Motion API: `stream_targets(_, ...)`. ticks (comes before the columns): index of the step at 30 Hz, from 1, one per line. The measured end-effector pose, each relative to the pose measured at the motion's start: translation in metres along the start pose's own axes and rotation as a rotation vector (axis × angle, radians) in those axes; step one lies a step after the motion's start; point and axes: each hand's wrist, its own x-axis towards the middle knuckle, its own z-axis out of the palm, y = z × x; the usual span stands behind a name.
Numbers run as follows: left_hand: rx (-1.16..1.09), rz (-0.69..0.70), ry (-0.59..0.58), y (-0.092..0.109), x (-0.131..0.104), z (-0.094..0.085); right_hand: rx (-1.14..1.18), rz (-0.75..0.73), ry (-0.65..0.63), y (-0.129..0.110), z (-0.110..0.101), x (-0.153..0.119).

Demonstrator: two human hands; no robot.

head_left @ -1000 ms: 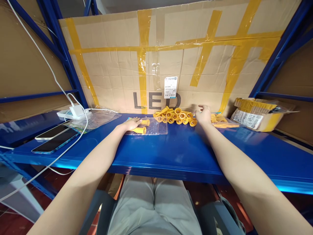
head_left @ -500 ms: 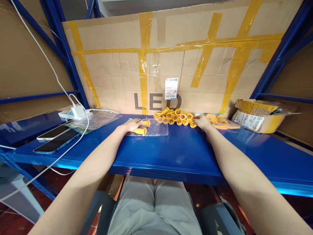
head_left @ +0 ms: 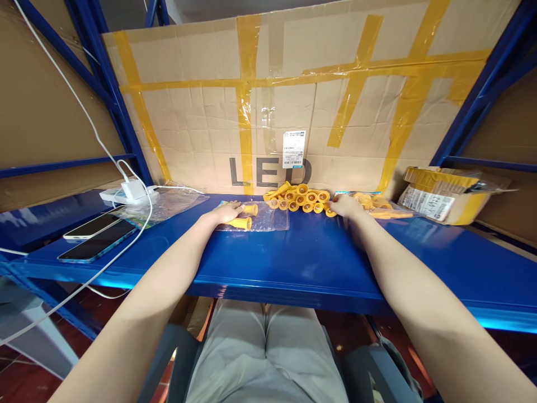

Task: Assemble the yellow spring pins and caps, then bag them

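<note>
My left hand lies with outstretched fingers on a clear plastic bag. Inside the bag, beside the fingertips, are two yellow flared plastic tubes. Right of it sits a pile of several such tubes, most with their round, wide ends facing me. My right hand is at the right end of this pile, its fingers bent and closed about a yellow flared tube; the fingertips are partly hidden. Just beyond the right wrist rests a filled bag of yellow pieces.
Two phones and a white power strip with a charger are at the left of the blue shelf. A white cable crosses there. A taped carton stands at the right, and a large cardboard sheet closes the back.
Several upper tubes in the pile have shifted slightly left beside my right hand. My left hand stays on the bag. The whole view has moved a little.
</note>
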Motion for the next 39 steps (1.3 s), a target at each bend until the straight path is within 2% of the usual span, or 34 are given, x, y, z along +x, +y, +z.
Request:
stream_targets(4,0.001,-0.005,-0.007,0.000,0.000,0.000,-0.003,-0.037,-0.051,-0.007,-0.004,-0.006)
stream_targets(8,-0.004,0.022,-0.005,-0.001,0.001,-0.001,-0.020,0.006,-0.052,-0.014,-0.003,-0.011)
stream_targets(17,0.019,0.017,-0.006,0.002,-0.001,-0.003,-0.206,0.015,0.090,-0.031,0.002,-0.020)
stream_targets(23,0.019,0.010,-0.008,0.005,-0.004,-0.005,-0.234,0.008,0.064,-0.035,-0.001,-0.021)
stream_targets(28,0.005,0.014,-0.006,0.005,-0.004,-0.004,-0.159,0.027,0.029,-0.031,-0.002,-0.017)
stream_targets(32,0.011,0.022,-0.001,0.004,-0.003,-0.004,-0.044,0.017,0.091,-0.029,-0.001,-0.016)
stream_targets(39,0.009,0.022,-0.009,0.002,-0.002,-0.004,0.158,-0.093,0.336,-0.026,-0.005,-0.013)
